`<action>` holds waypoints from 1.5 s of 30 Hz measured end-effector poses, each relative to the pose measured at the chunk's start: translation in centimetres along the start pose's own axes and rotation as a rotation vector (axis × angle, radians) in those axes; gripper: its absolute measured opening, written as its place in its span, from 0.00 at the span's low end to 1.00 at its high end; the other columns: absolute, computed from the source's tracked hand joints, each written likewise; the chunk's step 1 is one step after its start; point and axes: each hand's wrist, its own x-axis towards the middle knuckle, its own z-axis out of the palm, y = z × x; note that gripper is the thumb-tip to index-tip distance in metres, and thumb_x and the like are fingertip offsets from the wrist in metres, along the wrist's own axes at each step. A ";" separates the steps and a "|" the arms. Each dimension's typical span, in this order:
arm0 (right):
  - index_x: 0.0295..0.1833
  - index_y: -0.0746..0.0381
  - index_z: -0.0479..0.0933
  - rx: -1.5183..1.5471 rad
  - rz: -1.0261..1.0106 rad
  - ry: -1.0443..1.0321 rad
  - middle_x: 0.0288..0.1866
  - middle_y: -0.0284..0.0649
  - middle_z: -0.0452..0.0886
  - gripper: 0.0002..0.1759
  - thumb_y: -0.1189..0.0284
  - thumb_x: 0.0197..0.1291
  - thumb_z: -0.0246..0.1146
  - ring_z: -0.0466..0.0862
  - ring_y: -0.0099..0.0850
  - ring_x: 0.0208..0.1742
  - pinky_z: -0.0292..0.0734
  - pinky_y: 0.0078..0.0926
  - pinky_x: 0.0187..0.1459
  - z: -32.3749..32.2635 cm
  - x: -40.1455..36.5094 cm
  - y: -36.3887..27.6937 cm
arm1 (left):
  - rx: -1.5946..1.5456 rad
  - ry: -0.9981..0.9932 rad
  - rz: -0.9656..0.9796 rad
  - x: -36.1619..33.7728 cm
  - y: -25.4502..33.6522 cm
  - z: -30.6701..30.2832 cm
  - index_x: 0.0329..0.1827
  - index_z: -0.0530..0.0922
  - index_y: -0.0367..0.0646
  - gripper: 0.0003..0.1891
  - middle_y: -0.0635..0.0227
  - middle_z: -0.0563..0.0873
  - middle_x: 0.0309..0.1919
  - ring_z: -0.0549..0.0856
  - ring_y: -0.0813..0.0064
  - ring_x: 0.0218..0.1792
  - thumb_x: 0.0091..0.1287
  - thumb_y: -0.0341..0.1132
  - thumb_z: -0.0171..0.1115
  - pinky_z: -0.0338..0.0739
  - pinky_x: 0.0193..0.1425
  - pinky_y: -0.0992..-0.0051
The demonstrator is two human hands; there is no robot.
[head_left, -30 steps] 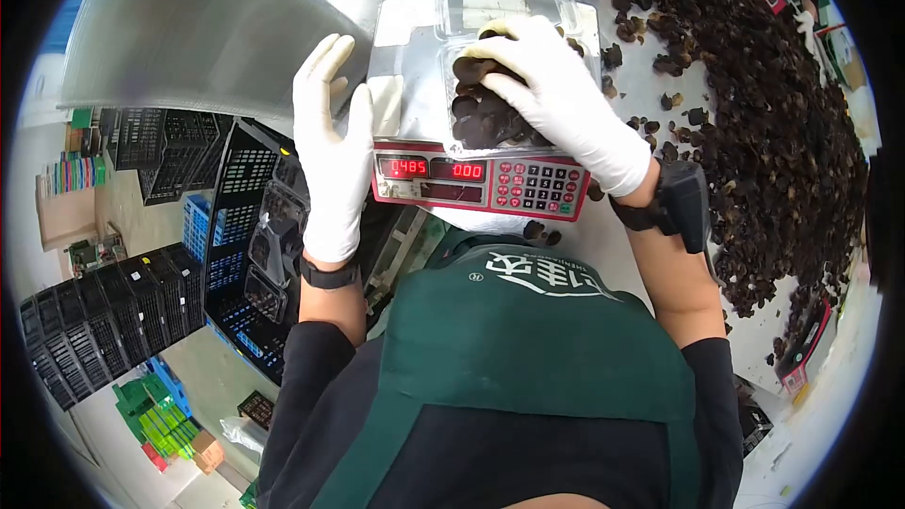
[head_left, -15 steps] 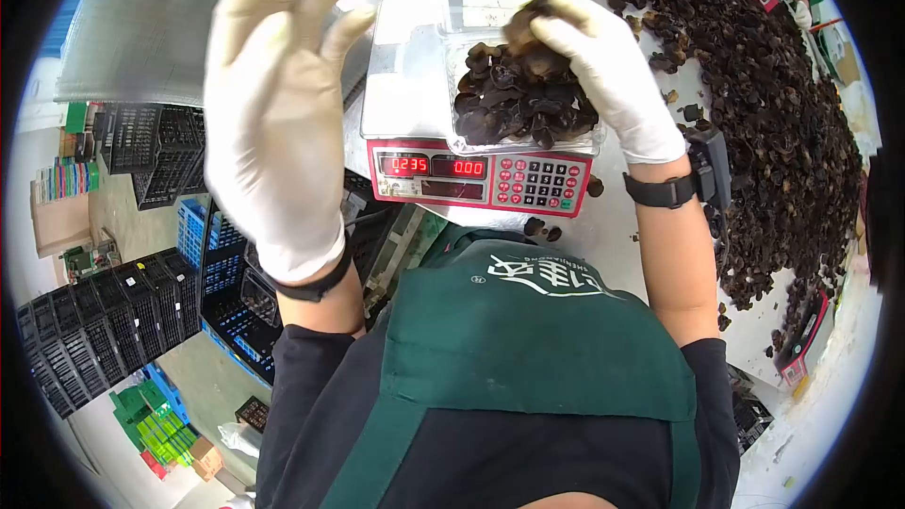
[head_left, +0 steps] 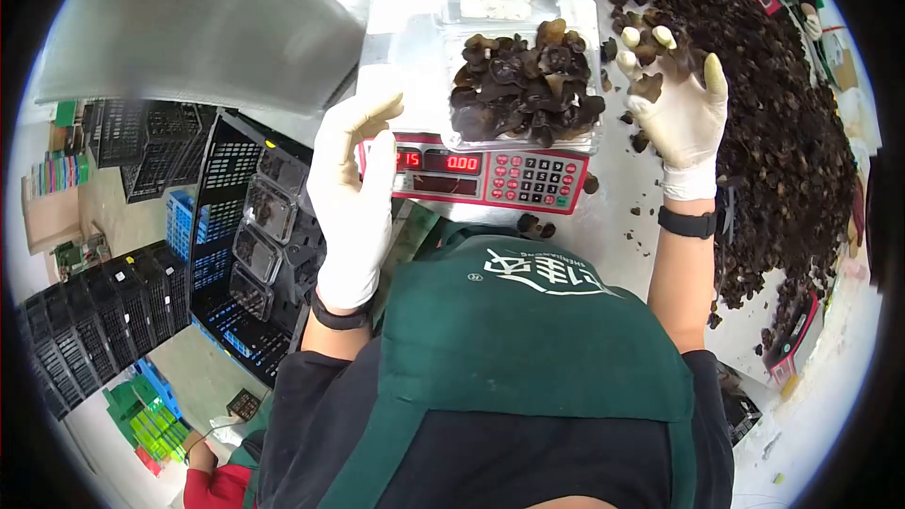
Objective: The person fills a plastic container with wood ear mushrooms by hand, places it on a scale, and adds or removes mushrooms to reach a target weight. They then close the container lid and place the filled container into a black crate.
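Tub (head_left: 471,143) at scale's (head_left: 401,47) right edge, fungus (head_left: 523,85) heaped to its rim. Right hand (head_left: 681,123) past that edge, fingers loosely curled and apart, some bits (head_left: 648,87) among them. Left hand (head_left: 353,190) at near left corner, half-curled, nothing seen in it, masking part of display (head_left: 460,163). Risks: slack fingers may drop bits; left hand, leaning, could skew the weight.

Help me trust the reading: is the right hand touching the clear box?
Apart. The head view plainly shows a strip of table between the right hand and the clear box.
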 end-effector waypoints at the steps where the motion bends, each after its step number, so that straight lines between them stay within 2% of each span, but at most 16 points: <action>1: 0.57 0.63 0.77 0.043 0.018 -0.002 0.60 0.53 0.79 0.26 0.50 0.69 0.62 0.80 0.44 0.58 0.80 0.35 0.45 0.0 -0.5 -0.2 | 0.007 -0.020 -0.047 0.0 -0.3 0.3 0.61 0.79 0.36 0.16 0.61 0.86 0.55 0.84 0.71 0.55 0.70 0.23 0.58 0.75 0.63 0.71; 4: 0.36 0.60 0.76 -0.221 -0.088 0.199 0.42 0.41 0.82 0.20 0.54 0.72 0.61 0.80 0.30 0.41 0.74 0.25 0.31 0.2 -1.3 0.4 | 0.345 -0.174 0.002 0.3 -0.3 1.6 0.59 0.81 0.39 0.16 0.62 0.86 0.54 0.83 0.73 0.55 0.69 0.24 0.60 0.74 0.64 0.71; 7: 0.45 0.59 0.83 -1.229 0.066 0.495 0.30 0.26 0.79 0.12 0.62 0.69 0.64 0.77 0.16 0.30 0.71 0.19 0.30 6.0 -2.2 1.4 | 0.343 -0.280 0.273 0.9 -0.1 4.1 0.60 0.81 0.42 0.20 0.60 0.85 0.56 0.83 0.64 0.58 0.64 0.24 0.64 0.73 0.66 0.67; 10: 0.64 0.51 0.80 -1.834 -0.076 0.135 0.33 0.32 0.82 0.26 0.63 0.58 0.72 0.81 0.25 0.31 0.76 0.24 0.33 7.5 -2.0 3.3 | 0.368 -0.357 0.337 1.3 -1.1 6.0 0.64 0.78 0.42 0.24 0.56 0.83 0.58 0.80 0.58 0.61 0.63 0.24 0.65 0.73 0.68 0.63; 12: 0.65 0.48 0.78 -2.182 -0.329 -0.067 0.33 0.35 0.80 0.30 0.58 0.55 0.72 0.82 0.30 0.33 0.78 0.28 0.35 5.7 -1.3 5.0 | 0.371 -0.375 0.335 1.4 -1.4 6.8 0.66 0.77 0.41 0.26 0.56 0.82 0.58 0.80 0.57 0.61 0.62 0.24 0.65 0.73 0.68 0.63; 14: 0.64 0.47 0.78 -2.322 -0.345 -0.109 0.31 0.33 0.77 0.28 0.55 0.57 0.70 0.82 0.32 0.33 0.78 0.31 0.34 4.0 -0.8 6.3 | 0.378 -0.400 0.302 1.5 -1.6 7.0 0.66 0.75 0.40 0.26 0.55 0.81 0.58 0.80 0.57 0.60 0.63 0.24 0.65 0.73 0.68 0.63; 16: 0.60 0.50 0.81 -2.324 -0.292 -0.101 0.35 0.34 0.82 0.22 0.59 0.60 0.69 0.84 0.33 0.36 0.80 0.31 0.37 4.4 -0.3 6.3 | 0.371 -0.378 0.293 1.5 -1.5 7.0 0.66 0.75 0.40 0.25 0.56 0.81 0.57 0.80 0.59 0.61 0.63 0.23 0.64 0.73 0.68 0.65; 19: 0.54 0.55 0.85 -1.870 -0.370 0.028 0.36 0.39 0.87 0.15 0.67 0.63 0.67 0.86 0.27 0.33 0.79 0.21 0.37 4.9 0.6 6.0 | 0.252 -0.334 0.222 1.8 -2.0 6.6 0.65 0.76 0.42 0.25 0.55 0.82 0.55 0.81 0.55 0.58 0.63 0.25 0.65 0.74 0.66 0.61; 20: 0.51 0.62 0.86 -1.566 -0.086 0.140 0.36 0.38 0.88 0.12 0.70 0.66 0.64 0.83 0.20 0.33 0.77 0.17 0.38 5.8 0.6 5.2 | 0.273 -0.316 0.247 2.1 -2.0 6.4 0.65 0.76 0.42 0.25 0.55 0.83 0.55 0.81 0.55 0.58 0.63 0.25 0.65 0.74 0.66 0.61; 22: 0.51 0.63 0.86 -1.303 -0.083 0.150 0.38 0.36 0.89 0.15 0.66 0.67 0.64 0.85 0.23 0.34 0.79 0.20 0.38 5.7 1.4 4.6 | 0.311 -0.282 0.294 2.6 -2.1 6.1 0.65 0.77 0.41 0.25 0.55 0.83 0.55 0.81 0.55 0.58 0.62 0.25 0.65 0.74 0.66 0.62; 23: 0.49 0.64 0.86 -1.266 0.076 0.235 0.33 0.30 0.85 0.14 0.65 0.68 0.64 0.79 0.16 0.29 0.73 0.16 0.31 6.2 1.5 3.7 | 0.286 -0.268 0.286 2.7 -1.8 6.2 0.64 0.77 0.41 0.25 0.55 0.83 0.55 0.82 0.56 0.57 0.62 0.24 0.65 0.75 0.65 0.63; 26: 0.45 0.63 0.85 -1.048 0.067 0.250 0.29 0.26 0.81 0.12 0.65 0.69 0.63 0.74 0.12 0.25 0.66 0.13 0.25 5.4 2.2 3.8 | 0.259 -0.266 0.298 3.4 -0.1 6.6 0.65 0.77 0.41 0.26 0.57 0.83 0.53 0.83 0.61 0.52 0.61 0.25 0.67 0.78 0.58 0.66; 32: 0.52 0.60 0.81 -0.964 0.135 0.224 0.31 0.27 0.78 0.17 0.58 0.73 0.60 0.72 0.13 0.24 0.66 0.10 0.24 8.1 2.5 4.5 | 0.224 -0.254 0.268 4.8 1.3 7.3 0.62 0.81 0.42 0.25 0.66 0.86 0.47 0.83 0.77 0.41 0.59 0.26 0.71 0.79 0.49 0.75; 38: 0.58 0.62 0.79 -0.955 -0.043 0.134 0.34 0.29 0.81 0.20 0.58 0.69 0.63 0.77 0.14 0.28 0.73 0.12 0.27 9.7 3.7 4.2 | 0.374 -0.356 0.621 9.0 3.9 6.2 0.60 0.82 0.45 0.26 0.70 0.84 0.37 0.81 0.78 0.35 0.56 0.28 0.76 0.78 0.45 0.75; 42: 0.57 0.64 0.78 -0.604 0.039 0.139 0.42 0.37 0.87 0.20 0.60 0.70 0.62 0.85 0.20 0.36 0.72 0.13 0.26 6.3 2.3 2.6 | 0.303 -0.319 0.421 10.1 5.9 3.5 0.68 0.78 0.47 0.26 0.70 0.87 0.48 0.84 0.81 0.43 0.65 0.31 0.71 0.78 0.51 0.78; 45: 0.69 0.65 0.72 -0.378 -0.006 0.318 0.48 0.43 0.86 0.25 0.61 0.73 0.58 0.87 0.29 0.42 0.72 0.14 0.24 0.9 -1.7 0.8 | 0.334 -0.237 0.227 11.9 2.8 0.1 0.66 0.79 0.46 0.21 0.69 0.88 0.49 0.84 0.82 0.47 0.70 0.33 0.66 0.79 0.55 0.78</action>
